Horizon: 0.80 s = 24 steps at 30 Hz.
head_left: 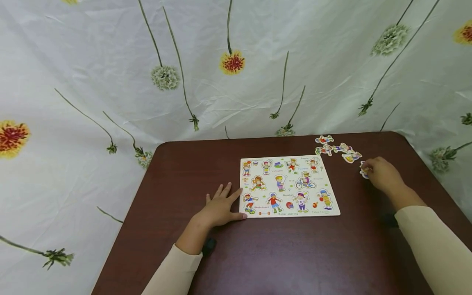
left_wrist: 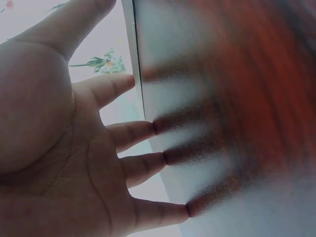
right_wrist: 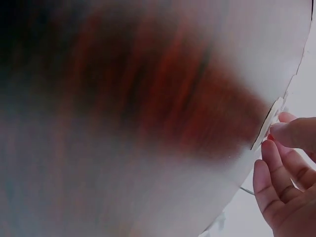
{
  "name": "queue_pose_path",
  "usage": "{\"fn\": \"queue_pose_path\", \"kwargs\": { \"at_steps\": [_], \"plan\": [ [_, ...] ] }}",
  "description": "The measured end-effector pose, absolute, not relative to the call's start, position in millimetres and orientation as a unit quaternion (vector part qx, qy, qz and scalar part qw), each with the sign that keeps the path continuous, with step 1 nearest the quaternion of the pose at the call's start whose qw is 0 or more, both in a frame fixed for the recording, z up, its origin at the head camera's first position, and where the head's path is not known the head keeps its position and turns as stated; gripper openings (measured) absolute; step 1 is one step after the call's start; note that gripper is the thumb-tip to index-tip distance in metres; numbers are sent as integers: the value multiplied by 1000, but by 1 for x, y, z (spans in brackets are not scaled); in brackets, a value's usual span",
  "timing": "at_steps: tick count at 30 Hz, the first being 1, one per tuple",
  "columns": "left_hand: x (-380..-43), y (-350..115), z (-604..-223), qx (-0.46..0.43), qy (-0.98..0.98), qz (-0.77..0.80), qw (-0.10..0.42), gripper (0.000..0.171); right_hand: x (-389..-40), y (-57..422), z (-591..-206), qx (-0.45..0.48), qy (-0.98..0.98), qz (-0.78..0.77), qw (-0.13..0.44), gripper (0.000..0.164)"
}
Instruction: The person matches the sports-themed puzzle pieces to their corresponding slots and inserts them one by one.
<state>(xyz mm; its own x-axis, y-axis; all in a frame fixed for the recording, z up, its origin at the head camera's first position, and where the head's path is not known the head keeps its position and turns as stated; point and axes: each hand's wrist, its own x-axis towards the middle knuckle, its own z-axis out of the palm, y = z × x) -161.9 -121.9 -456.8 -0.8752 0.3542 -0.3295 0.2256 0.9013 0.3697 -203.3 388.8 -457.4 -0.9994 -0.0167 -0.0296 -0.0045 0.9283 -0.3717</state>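
Observation:
A white puzzle board [head_left: 271, 183] printed with children playing sports lies flat on the table. My left hand [head_left: 218, 211] rests at its left side with fingers spread straight. The thumb and index fingertips reach the board's edge. In the left wrist view, the palm [left_wrist: 44, 148] and the fingers show against the glossy tabletop. To the right of the board, my right hand [head_left: 384, 175] pinches a small flat puzzle piece [head_left: 363, 170] between thumb and fingers, partly hiding it. The right wrist view shows this piece [right_wrist: 265, 126] edge-on, low over the tabletop.
Several loose puzzle pieces [head_left: 343, 148] lie close together behind the board's right corner, one of them [head_left: 351, 157] nearest my right hand. The dark reddish-brown table [head_left: 191, 172] has rounded far corners. A white floral cloth [head_left: 258, 102] hangs behind it.

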Motion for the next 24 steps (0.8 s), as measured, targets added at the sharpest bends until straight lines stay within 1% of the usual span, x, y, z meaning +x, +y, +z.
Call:
{"fn": "queue_pose_path", "kwargs": {
  "at_steps": [6,17,24],
  "plan": [
    [-162,-121,-457,153,955,160,199,87,-203,389,-459,-7,982,-188,3,18],
    [-162,-122,-459,153,954,163,202,87,-197,386,-455,-10,980,-198,8,17],
    [-163,-122,-457,153,954,159,201,87,-187,372,-445,1,972,-234,9,22]
  ]
}}
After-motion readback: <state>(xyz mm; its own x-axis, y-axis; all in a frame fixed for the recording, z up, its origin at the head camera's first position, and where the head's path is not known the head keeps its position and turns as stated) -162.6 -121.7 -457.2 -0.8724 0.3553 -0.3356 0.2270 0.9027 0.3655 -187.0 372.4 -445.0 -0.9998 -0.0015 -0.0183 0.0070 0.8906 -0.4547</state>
